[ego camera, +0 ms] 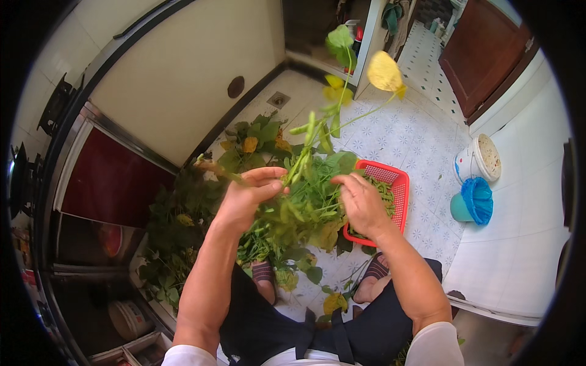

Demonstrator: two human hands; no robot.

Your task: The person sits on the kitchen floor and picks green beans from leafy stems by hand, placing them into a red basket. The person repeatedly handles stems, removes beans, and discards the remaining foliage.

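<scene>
My left hand (254,194) grips a green soybean plant stalk (300,162) with pods and green and yellow leaves; its root end points out to the left. To the right, my right hand (364,201) is raised over the near side of a red plastic basket (402,201) that holds green pods. Its fingers are curled, and whether they pinch anything cannot be told. Below and between both hands lies a heap of cut leafy plants (274,238) with pods on the floor.
More leafy plants (178,233) lie along the cabinets at left. A white bucket (474,158) and a small teal bin (462,208) with a blue bag stand by the right wall. A floor drain (278,99) lies ahead. My slippered feet are beside the heap.
</scene>
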